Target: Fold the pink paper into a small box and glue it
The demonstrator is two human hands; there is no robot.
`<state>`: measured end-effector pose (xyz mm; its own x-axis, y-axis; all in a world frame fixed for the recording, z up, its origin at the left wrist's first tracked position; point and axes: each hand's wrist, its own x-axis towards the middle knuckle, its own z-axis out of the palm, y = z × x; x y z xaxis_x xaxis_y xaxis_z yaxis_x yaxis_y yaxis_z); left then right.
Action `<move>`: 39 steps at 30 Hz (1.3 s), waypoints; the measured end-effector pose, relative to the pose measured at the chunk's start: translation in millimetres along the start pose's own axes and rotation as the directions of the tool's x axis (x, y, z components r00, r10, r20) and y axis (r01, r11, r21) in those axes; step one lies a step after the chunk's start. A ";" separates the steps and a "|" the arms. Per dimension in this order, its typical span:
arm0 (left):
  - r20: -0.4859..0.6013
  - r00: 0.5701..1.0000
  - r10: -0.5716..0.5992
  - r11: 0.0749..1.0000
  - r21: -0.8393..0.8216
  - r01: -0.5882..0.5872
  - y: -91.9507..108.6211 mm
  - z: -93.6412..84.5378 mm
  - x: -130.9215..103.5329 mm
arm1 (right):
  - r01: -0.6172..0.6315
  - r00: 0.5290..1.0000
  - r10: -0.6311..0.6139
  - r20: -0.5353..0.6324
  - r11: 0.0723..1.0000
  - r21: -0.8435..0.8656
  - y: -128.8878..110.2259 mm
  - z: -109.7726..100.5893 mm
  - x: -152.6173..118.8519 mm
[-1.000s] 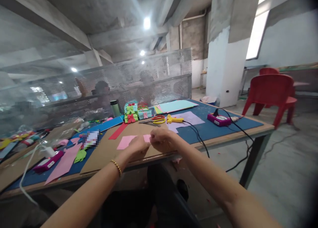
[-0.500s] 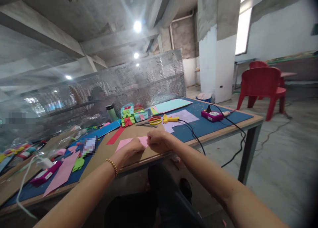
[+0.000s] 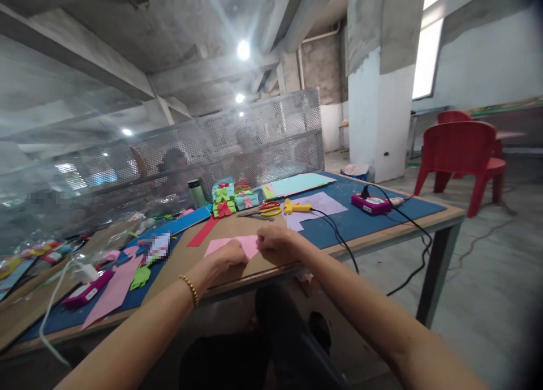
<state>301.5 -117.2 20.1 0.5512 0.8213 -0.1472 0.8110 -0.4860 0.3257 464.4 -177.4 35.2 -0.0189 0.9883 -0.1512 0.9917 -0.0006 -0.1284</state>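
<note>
A piece of pink paper [image 3: 215, 245] lies on the brown cardboard at the table's near edge. My left hand [image 3: 231, 254] is closed on its near side, fingers curled down at the paper. At the paper's right end my right hand [image 3: 271, 239] is closed, its fingertips pinching the edge. The fingertips of both hands are partly hidden. Just beyond the hands lie scissors [image 3: 271, 210] with red and yellow handles and a yellow glue gun [image 3: 297, 208] on a cord. A red paper strip [image 3: 202, 232] lies beyond my left hand.
Small decorated boxes with bows [image 3: 224, 200] and a green bottle [image 3: 196, 193] stand at the back. Pale sheets [image 3: 297, 184] lie behind the glue gun. Purple power strips [image 3: 370, 204] sit at right and left. A red chair [image 3: 460, 152] stands beyond the table.
The whole view has shifted slightly, so things appear a little further right and lower. Both hands stay at the pink paper, with little visible change in their hold.
</note>
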 end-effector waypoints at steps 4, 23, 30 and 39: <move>0.057 0.998 0.006 1.000 -0.019 -0.005 -0.6 -2.3 -0.3 | 0.020 0.999 -0.020 -0.028 1.000 0.006 3.3 2.8 0.6; -0.166 0.937 0.308 0.942 0.187 -0.277 -8.1 13.5 -23.1 | 0.018 0.998 -0.016 -0.065 1.000 0.017 3.4 4.5 -1.9; -0.297 0.802 0.518 0.807 0.480 -0.344 -14.6 35.6 -34.0 | 0.012 0.997 -0.011 -0.081 1.000 0.015 3.5 6.5 -1.3; -0.331 0.753 0.569 0.776 0.520 -0.358 -15.9 37.5 -35.1 | 0.024 0.993 -0.024 -0.119 1.000 0.004 6.6 11.6 1.6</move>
<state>276.6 -149.5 -15.0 0.8114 0.4410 0.3837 0.5341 -0.8260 -0.1800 469.4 -177.6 22.7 -0.0270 0.9992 -0.0299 0.9905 0.0227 -0.1355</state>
